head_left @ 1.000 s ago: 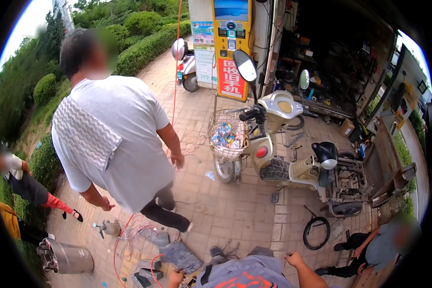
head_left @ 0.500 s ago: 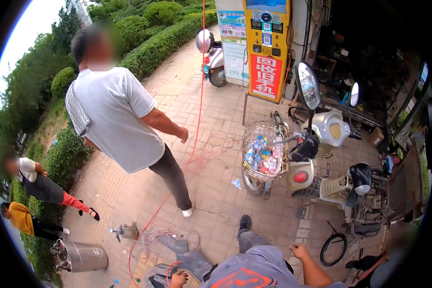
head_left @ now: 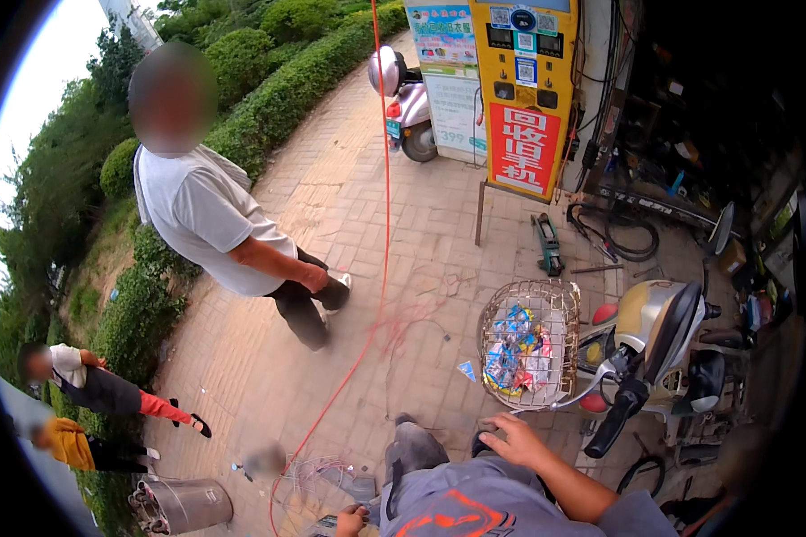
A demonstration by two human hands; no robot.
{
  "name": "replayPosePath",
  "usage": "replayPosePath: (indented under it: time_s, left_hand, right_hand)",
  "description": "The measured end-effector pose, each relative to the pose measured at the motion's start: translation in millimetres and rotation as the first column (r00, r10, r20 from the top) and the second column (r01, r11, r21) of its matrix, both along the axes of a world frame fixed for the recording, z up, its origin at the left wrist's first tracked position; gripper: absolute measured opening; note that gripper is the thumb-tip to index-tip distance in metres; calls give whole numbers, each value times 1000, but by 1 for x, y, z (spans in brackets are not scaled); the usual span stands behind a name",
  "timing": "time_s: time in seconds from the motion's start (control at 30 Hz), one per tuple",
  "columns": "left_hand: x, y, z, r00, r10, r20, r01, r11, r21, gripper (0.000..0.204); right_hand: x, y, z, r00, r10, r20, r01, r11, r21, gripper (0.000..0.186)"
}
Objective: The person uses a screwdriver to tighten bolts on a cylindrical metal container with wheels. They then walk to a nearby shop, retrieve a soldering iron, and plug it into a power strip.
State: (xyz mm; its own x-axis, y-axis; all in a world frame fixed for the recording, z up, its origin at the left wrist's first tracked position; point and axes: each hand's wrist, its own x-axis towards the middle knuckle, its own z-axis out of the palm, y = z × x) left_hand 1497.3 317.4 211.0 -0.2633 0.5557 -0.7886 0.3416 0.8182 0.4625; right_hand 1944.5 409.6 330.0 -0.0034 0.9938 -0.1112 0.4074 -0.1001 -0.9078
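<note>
My right hand [head_left: 513, 438] reaches out in front of my body, fingers spread and nothing in them. It is just left of the scooter [head_left: 658, 331], apart from its black handlebar grip [head_left: 620, 419]. A wire basket [head_left: 575, 349] on the scooter's front holds crumpled blue, red and white wrappers [head_left: 519, 349]. Low by my left side, my left hand [head_left: 351, 519] is curled shut with nothing visible in it. Grey sheet pieces [head_left: 358, 488] and a tangle of thin wires [head_left: 318, 474] lie on the paving near that hand.
A red hose [head_left: 349, 367] crosses the paving. A person in a grey shirt [head_left: 206, 215] stands ahead left; two others are farther left. A metal drum [head_left: 184, 506] stands lower left. A green tool [head_left: 546, 243] lies before a yellow machine [head_left: 524, 98]. Another person [head_left: 734, 474] is lower right.
My right hand has swung forward and its fingers have spread. The scooter and basket now appear lower and farther right. The person in grey has turned, arm now down by the thigh.
</note>
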Motion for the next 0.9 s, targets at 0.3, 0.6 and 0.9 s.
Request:
replayPosePath:
  time_s: [0.3,0.6,0.9]
  left_hand:
    - [-31,214,-79,905,-425,14,425,905,-26,35]
    - [-45,581,-53,852,-488,-190,522,822,226,38]
    - [114,736,-26,809,-584,75,524,772,359,39]
  right_hand:
    - [2,98,-50,897,-435,80,433,901,40,34]
    - [-16,215,-46,748,-525,407,569,822,13,40]
    - [-1,259,-58,738,-450,503,610,763,-214,44]
